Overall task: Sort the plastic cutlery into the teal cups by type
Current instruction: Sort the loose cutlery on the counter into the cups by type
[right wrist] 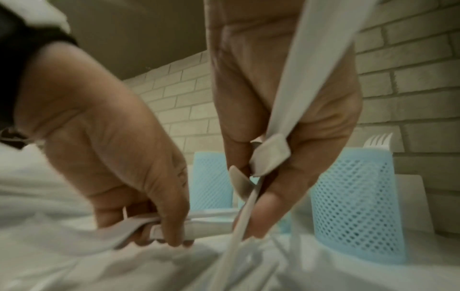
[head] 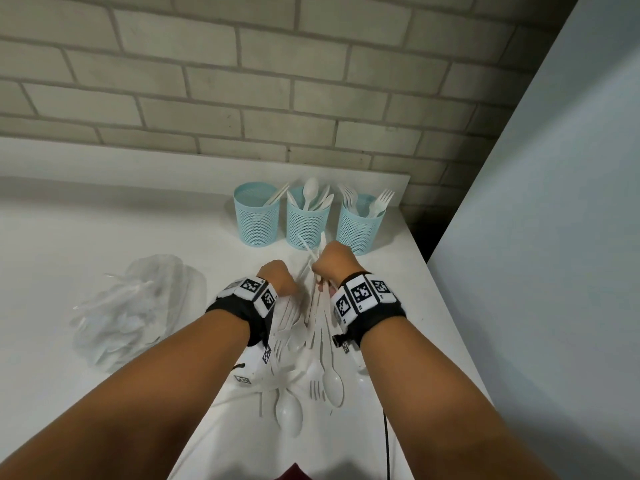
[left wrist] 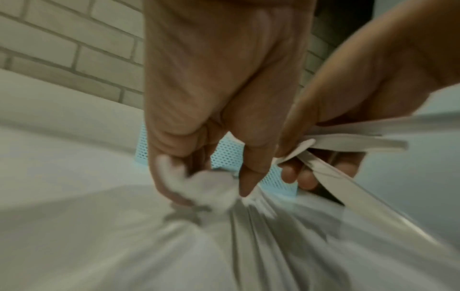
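Observation:
Three teal mesh cups stand in a row at the back: the left cup [head: 257, 216] has knives, the middle cup [head: 307, 221] spoons, the right cup [head: 360, 226] forks. A loose pile of white plastic cutlery [head: 313, 362] lies on the white table [head: 104, 237] between my wrists. My left hand [head: 277, 280] reaches down into the pile, fingers curled round a white handle [right wrist: 206, 225] of unclear type. My right hand [head: 330, 266] grips a bundle of several white handles [right wrist: 270, 155] just in front of the cups, their other ends hanging back toward me.
A crumpled clear plastic bag [head: 138, 306] with more cutlery lies to the left of the pile. A brick wall [head: 242, 81] runs behind the cups. The table's right edge [head: 446, 306] meets a pale panel [head: 554, 237]. A black cable [head: 385, 445] hangs at the front.

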A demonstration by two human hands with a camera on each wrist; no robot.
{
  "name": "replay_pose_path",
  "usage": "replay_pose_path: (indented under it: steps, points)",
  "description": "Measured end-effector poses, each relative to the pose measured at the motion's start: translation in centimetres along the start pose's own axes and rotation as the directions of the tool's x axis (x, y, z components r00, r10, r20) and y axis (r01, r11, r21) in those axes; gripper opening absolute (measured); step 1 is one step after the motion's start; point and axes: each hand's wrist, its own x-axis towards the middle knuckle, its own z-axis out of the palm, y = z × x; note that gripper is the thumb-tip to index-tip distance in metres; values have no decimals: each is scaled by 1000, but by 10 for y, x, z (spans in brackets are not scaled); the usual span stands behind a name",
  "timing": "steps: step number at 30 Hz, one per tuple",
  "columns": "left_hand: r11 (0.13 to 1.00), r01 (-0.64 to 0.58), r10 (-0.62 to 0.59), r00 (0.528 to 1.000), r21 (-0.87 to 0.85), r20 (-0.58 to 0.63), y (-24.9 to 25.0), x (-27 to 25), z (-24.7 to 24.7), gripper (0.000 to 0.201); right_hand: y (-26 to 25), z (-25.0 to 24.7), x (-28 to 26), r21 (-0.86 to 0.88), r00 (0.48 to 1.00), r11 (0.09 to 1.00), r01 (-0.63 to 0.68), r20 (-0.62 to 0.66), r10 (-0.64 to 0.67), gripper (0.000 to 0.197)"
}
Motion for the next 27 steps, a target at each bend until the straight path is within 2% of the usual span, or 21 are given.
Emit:
replay_pose_path:
  steps: [4, 5, 7, 8, 12, 14, 16, 19, 23, 27]
  points:
    - [951, 89, -50, 989, -296, 137, -2, 8, -21, 18, -8, -23, 2, 228, 984, 968, -102, 167, 65, 12]
    - [893, 141, -62, 979, -426, 195, -2, 10, -24, 14, -9, -27, 2, 280, 979, 952, -125, 188, 73, 11]
    - [693, 266, -59, 947, -670, 315, -2, 9, -29, 15, -7, -33, 3, 395, 971, 904, -161, 227, 74, 9]
    - [603, 304, -34, 934, -737, 357, -1, 7, -30, 18, -5, -34, 4, 448, 961, 874, -189, 266, 71, 9]
    - [357, 340, 155, 897, -870, 414, 0, -1, -30, 22, 4, -36, 11, 499, 880, 809, -312, 473, 47, 13]
    - [284, 348, 213, 886, -894, 412, -2, -3, -30, 24, 11, -33, 13, 484, 836, 805, -342, 548, 25, 16]
    - [283, 330, 256, 879, -901, 403, -3, -6, -29, 25, 16, -28, 12, 479, 795, 808, -343, 606, -22, 18]
    - [340, 297, 293, 868, -892, 401, -6, -10, -25, 26, 20, -21, 7, 472, 754, 828, -304, 650, -94, 16]
    - [348, 232, 299, 891, -908, 342, -7, -12, -21, 24, 17, -16, -1, 455, 771, 845, -282, 632, -83, 14]
    - [326, 174, 379, 876, -929, 297, -8, -17, -19, 27, 13, -9, -4, 426, 791, 874, -234, 606, -83, 20]
